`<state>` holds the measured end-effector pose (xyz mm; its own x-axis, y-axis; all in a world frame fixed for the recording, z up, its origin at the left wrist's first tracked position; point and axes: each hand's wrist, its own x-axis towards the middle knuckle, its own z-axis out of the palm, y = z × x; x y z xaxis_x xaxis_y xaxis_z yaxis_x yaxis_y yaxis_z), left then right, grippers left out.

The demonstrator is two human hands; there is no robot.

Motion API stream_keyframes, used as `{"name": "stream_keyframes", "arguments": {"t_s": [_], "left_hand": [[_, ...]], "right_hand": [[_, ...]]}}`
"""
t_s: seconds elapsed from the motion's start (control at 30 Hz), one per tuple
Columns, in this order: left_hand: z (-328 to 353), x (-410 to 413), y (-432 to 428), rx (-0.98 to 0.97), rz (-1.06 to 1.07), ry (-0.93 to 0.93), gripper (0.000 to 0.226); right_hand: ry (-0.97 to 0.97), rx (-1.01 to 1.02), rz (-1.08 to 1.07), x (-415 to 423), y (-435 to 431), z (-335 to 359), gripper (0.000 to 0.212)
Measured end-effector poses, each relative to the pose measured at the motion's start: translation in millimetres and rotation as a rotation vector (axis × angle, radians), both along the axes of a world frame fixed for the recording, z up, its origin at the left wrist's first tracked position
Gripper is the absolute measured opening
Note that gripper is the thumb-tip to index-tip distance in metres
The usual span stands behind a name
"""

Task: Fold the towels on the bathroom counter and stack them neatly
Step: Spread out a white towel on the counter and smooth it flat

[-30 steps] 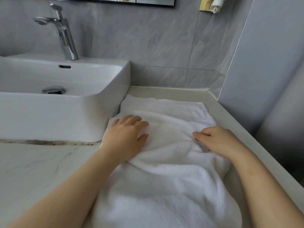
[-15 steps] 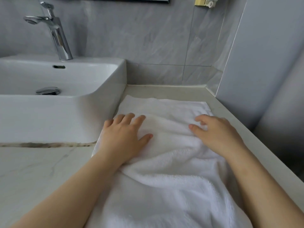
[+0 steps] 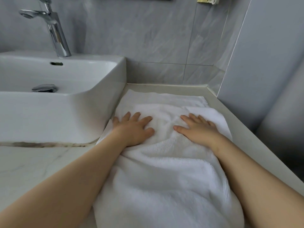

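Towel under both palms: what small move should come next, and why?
Probably sweep both palms outward. The left hand and right hand lie flat on the white towel, and creases gather between them, so the layer needs flattening before another fold.

Towel (image 3: 164,178): plain white, fluffy pile, no print. Flat cloth beneath it (image 3: 164,98): white, smoother weave. Basin (image 3: 49,116): glossy white; drain stopper (image 3: 44,88) and tap (image 3: 54,30) mirror-bright chrome. Counter (image 3: 24,170): off-white with faint grey veining; a dark, mottled seam runs along the basin's base. Wall tiles (image 3: 148,33): mid-grey with pale marbled streaks. Side panel (image 3: 271,55): flat blue-grey.
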<state>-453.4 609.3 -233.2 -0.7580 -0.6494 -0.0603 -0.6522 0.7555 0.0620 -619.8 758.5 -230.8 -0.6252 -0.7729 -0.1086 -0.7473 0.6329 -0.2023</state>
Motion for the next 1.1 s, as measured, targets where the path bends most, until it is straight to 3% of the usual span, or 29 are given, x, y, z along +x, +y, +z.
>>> {"name": "stream_keyframes", "arguments": {"t_s": [0.2,0.27,0.33,0.37,0.43,0.5,0.57,0.63,0.7,0.77,0.8,0.93,1.03,1.1], "left_hand": [[1,-17,-20,-0.017,-0.015,0.016,0.057],[1,-19,-23,-0.032,-0.019,0.057,0.056],[3,-18,-25,-0.024,-0.024,0.074,0.056],[4,-16,-25,-0.006,-0.03,0.061,0.057],[13,-13,-26,0.033,-0.043,0.035,0.06],[26,-6,-20,0.05,-0.055,0.096,0.066],[38,8,-3,0.036,-0.117,0.251,0.073],[44,28,22,0.136,-0.225,0.43,0.075],[46,54,46,0.41,-0.335,0.54,0.073],[47,78,63,0.647,-0.391,0.5,0.071],[44,86,66,0.669,-0.405,0.427,0.069],[30,98,69,0.448,-0.451,0.226,0.074],[29,96,77,0.364,-0.549,0.5,0.07],[32,97,80,0.261,-0.652,0.731,0.032]], "right_hand": [[0.013,-0.088,0.007,-13,-11,4,0.067],[-0.104,-0.326,-0.023,-15,-6,5,0.049],[-0.271,-0.626,-0.032,-10,2,9,0.019],[-0.267,-0.724,-0.025,-7,8,10,0.009],[-0.07,-0.799,-0.018,-3,19,12,0.013],[0.105,-0.805,-0.032,2,31,18,0.015],[0.086,-0.826,-0.054,9,45,27,0.017],[-0.049,-0.743,-0.011,21,58,31,0.019],[-0.318,-0.627,0.106,36,66,30,0.019],[-0.606,-0.594,0.162,49,71,30,0.015],[-0.689,-0.598,0.169,51,72,31,0.012],[-0.698,-0.572,0.203,52,69,29,0.011],[-0.602,-0.648,0.138,52,64,22,0.018],[-0.579,-0.687,0.09,49,62,18,0.026]]}}
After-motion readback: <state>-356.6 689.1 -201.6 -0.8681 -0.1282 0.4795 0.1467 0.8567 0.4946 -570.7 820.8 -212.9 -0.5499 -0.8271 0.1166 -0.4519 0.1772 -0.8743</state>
